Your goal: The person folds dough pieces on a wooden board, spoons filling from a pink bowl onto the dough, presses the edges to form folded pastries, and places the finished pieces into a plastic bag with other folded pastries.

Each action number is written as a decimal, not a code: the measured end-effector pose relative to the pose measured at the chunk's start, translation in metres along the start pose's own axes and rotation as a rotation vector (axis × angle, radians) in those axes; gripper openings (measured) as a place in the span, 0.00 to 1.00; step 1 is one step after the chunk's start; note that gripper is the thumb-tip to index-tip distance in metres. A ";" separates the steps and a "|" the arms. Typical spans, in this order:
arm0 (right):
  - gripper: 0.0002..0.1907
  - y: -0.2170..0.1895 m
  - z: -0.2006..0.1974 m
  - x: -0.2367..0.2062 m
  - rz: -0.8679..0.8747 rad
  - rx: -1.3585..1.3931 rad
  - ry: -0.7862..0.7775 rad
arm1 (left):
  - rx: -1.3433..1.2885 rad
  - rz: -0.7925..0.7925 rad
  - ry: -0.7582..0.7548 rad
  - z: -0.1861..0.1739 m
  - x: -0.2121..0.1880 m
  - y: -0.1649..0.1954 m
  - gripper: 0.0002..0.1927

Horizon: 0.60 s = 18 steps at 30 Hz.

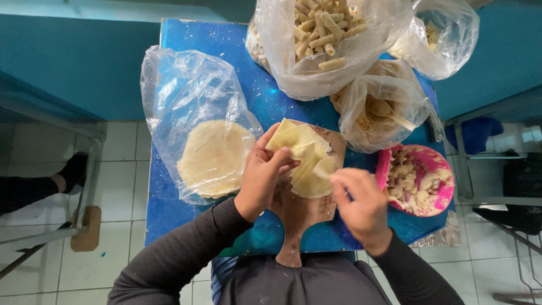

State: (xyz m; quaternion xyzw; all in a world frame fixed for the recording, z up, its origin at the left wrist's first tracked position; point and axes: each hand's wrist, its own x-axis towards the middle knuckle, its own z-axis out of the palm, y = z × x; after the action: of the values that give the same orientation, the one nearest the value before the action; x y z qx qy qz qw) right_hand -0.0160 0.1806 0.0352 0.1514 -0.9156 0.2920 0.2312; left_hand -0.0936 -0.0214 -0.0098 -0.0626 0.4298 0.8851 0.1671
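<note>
Both hands pinch pale dough sheets [302,155] on wooden board [299,209]: left hand [262,175] grips the stack's edge, right hand [361,200] closed on a corner. Pink bowl [432,161] holds filling; clear bag [195,107] holds round wrappers; upper bag [322,62] holds rolls. Blue counter [192,42].

Around the one wooden paddle board [299,212] on the one blue table [186,39], counted by kind: two hands, the left hand [262,175] and the right hand [361,200], both over the board. One stack of cut pastry sheets [302,149] lies on it; the number of sheets cannot be told. Four clear plastic bags: one left of the board holding round wrappers [214,158], one beyond it full of rolled pastries [322,28], one just right of it [378,113], one farthest right [440,36]. One pink bowl [426,161] of filling stands right of the board.
</note>
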 end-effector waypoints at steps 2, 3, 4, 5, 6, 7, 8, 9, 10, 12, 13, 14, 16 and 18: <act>0.09 -0.012 0.001 0.001 -0.073 0.018 -0.064 | -0.002 0.004 0.005 -0.001 0.000 0.000 0.34; 0.10 -0.016 0.001 0.001 -0.109 0.027 -0.097 | -0.004 0.006 0.008 -0.001 0.000 0.000 0.34; 0.10 -0.020 0.000 0.000 -0.113 0.031 -0.114 | -0.004 0.006 0.005 -0.002 0.000 0.000 0.33; 0.10 -0.023 0.000 0.000 -0.116 0.034 -0.131 | -0.005 0.006 0.002 -0.002 0.000 -0.001 0.33; 0.10 -0.024 -0.001 0.000 -0.120 0.037 -0.147 | -0.006 0.006 -0.003 -0.002 0.000 -0.001 0.32; 0.10 -0.025 -0.001 0.000 -0.116 0.037 -0.164 | -0.017 -0.003 -0.003 -0.002 0.000 -0.002 0.31; 0.10 -0.026 -0.001 0.000 -0.112 0.037 -0.180 | -0.028 -0.013 -0.003 -0.002 0.000 -0.002 0.30; 0.09 -0.026 -0.001 0.000 -0.108 0.037 -0.196 | -0.039 -0.022 -0.003 -0.002 0.000 -0.002 0.29; 0.10 -0.026 -0.002 -0.001 -0.103 0.029 -0.205 | -0.045 -0.020 -0.012 -0.001 0.000 -0.003 0.28; 0.10 -0.027 -0.003 -0.001 -0.094 0.011 -0.224 | -0.058 -0.016 -0.029 0.000 -0.001 -0.005 0.27; 0.12 -0.026 -0.004 0.000 -0.077 0.037 -0.228 | -0.060 -0.023 -0.043 0.000 -0.001 -0.006 0.27; 0.14 -0.026 -0.005 0.001 -0.061 0.062 -0.232 | -0.061 -0.029 -0.057 0.000 -0.002 -0.008 0.26; 0.14 -0.025 -0.007 0.003 -0.004 0.076 -0.183 | -0.060 -0.038 -0.102 0.000 -0.003 -0.011 0.26; 0.12 -0.026 -0.007 0.006 0.080 0.055 -0.078 | -0.055 -0.044 -0.162 0.000 -0.006 -0.015 0.27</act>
State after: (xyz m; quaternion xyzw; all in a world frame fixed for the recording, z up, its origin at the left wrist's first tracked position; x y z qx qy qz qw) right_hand -0.0082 0.1631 0.0553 0.1322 -0.9209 0.3199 0.1791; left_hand -0.0825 -0.0147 -0.0191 -0.0050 0.3888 0.8949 0.2190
